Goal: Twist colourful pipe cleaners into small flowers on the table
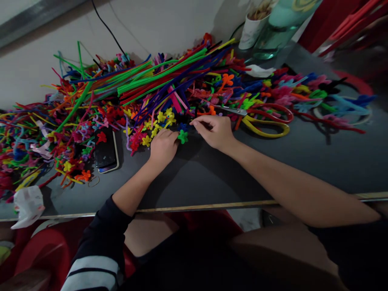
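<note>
My left hand (pixel 163 147) is closed near the table's front half, with a green pipe-cleaner flower (pixel 182 136) sticking out at its fingertips. To its right, my right hand (pixel 216 131) makes a pinch with thumb and forefinger; anything between those fingers is too small to make out. Yellow pipe-cleaner flowers (pixel 160 118) lie in a cluster just beyond the left hand. Dark blue and black fuzzy pieces sit between the two hands. Scissors (pixel 266 121) with red and yellow handles rest beside the right wrist, blades pointing left.
A long heap of loose pipe cleaners (pixel 169 79) and small shaped pieces runs along the wall. At left, a phone (pixel 106 149) carries a red flower, and a crumpled plastic bag (pixel 28 206) hangs at the edge. A white cup (pixel 253 30) and a clear greenish container (pixel 274 34) stand behind.
</note>
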